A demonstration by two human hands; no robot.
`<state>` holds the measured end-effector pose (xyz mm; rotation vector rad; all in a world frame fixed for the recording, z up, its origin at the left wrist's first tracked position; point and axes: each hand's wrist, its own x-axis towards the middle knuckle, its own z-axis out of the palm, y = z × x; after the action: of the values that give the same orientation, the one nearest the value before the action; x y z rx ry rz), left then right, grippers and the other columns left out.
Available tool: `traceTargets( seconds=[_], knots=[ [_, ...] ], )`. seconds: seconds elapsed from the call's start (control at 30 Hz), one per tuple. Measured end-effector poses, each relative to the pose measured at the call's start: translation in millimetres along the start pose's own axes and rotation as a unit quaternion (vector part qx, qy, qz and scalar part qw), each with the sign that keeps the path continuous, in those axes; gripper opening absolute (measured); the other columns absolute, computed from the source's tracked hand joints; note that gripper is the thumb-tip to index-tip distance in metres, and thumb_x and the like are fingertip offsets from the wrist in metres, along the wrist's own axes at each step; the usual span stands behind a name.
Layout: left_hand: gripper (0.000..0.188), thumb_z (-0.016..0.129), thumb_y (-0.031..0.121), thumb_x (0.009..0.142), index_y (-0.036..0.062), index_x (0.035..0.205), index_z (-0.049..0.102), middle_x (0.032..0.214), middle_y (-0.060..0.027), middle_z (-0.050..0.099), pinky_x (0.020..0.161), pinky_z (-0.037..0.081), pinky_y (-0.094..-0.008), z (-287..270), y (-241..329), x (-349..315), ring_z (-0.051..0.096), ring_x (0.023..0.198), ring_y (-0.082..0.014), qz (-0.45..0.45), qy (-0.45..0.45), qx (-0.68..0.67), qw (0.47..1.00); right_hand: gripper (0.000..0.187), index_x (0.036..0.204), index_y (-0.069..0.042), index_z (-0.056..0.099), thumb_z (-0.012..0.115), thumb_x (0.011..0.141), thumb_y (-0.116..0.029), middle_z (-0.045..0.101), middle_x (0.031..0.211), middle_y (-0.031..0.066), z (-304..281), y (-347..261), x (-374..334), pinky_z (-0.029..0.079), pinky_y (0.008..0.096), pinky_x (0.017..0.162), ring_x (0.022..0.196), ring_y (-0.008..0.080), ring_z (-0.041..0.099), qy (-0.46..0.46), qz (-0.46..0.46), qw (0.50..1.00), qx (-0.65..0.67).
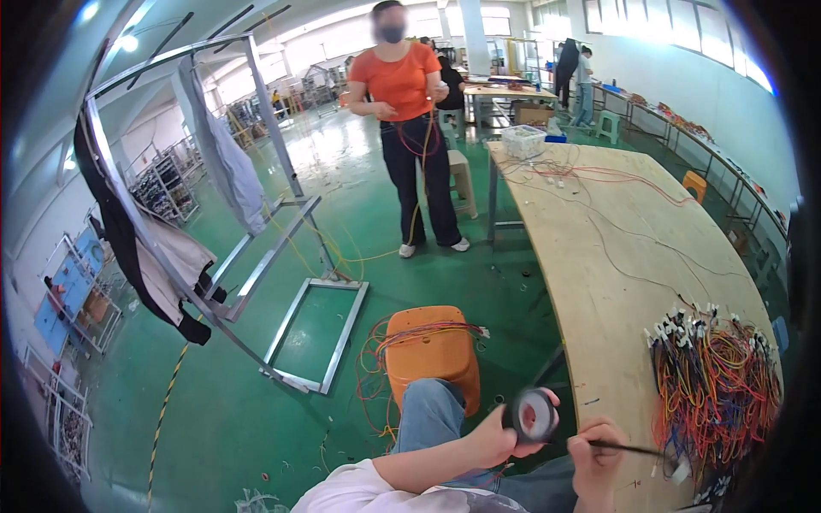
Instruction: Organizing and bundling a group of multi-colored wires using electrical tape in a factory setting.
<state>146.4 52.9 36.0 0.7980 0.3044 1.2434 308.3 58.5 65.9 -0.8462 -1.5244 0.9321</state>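
Observation:
My left hand (pixel 496 434) is wrapped round a roll of black tape (pixel 536 414), which is slightly smeared by motion. Close by on its right, at the table's near edge, my right hand (pixel 598 446) has its fingers closed on a thin black cable (pixel 631 447). The cable runs rightward toward a white connector (pixel 682 470) beside the wire pile. A big heap of red, yellow, black and blue wires (pixel 714 389) with white connectors lies on the wooden table (pixel 603 303), right of my right hand.
An orange stool (pixel 432 363) bearing red wires (pixel 428 337) stands before my knee. Left of it rises a metal frame (pixel 342 329) hung with jackets. Beyond, a person in an orange top (pixel 409 85) handles wires. A white basket (pixel 523 142) sits at the table's far end.

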Motion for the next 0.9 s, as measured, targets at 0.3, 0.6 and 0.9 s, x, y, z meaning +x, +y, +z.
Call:
traceTargets(
  seconds=[0.3,0.6,0.9],
  knots=[
    [0.055,0.073,0.013,0.064,0.0072,0.106,0.038,0.076,0.0006,0.036,0.052,0.036,-0.0186,17.1,-8.7,0.5,0.038,0.057,-0.0053,-0.022,0.108,0.376,0.920,0.014,0.064,-0.003,0.052,0.065,0.060,0.000,0.050,0.065,0.0088,-0.4,-9.8,9.0,0.038,0.0290,0.053,0.059,0.0218,0.049,-0.012,-0.058,0.989,-0.139],
    [0.029,0.056,0.016,0.078,0.0054,0.103,0.047,0.072,-0.0002,0.047,0.041,0.023,-0.0185,6.8,13.0,12.6,0.030,0.047,-0.0044,-0.222,0.175,-0.155,0.946,0.012,0.065,-0.001,0.053,0.064,0.069,-0.002,0.051,0.064,0.0068,7.2,4.7,23.1,0.036,0.0249,0.052,0.059,0.0160,0.048,0.008,-0.015,1.000,-0.006],
    [0.052,0.073,0.024,0.064,0.0058,0.100,0.040,0.085,-0.0034,0.037,0.049,0.026,-0.0183,-3.5,-7.9,11.6,0.033,0.059,-0.0067,0.037,-0.025,0.119,0.992,0.011,0.065,0.000,0.053,0.063,0.071,-0.001,0.051,0.063,0.0050,-11.5,-9.4,23.2,0.033,0.0222,0.051,0.057,0.0113,0.045,0.013,0.060,0.998,-0.005]
  ],
)
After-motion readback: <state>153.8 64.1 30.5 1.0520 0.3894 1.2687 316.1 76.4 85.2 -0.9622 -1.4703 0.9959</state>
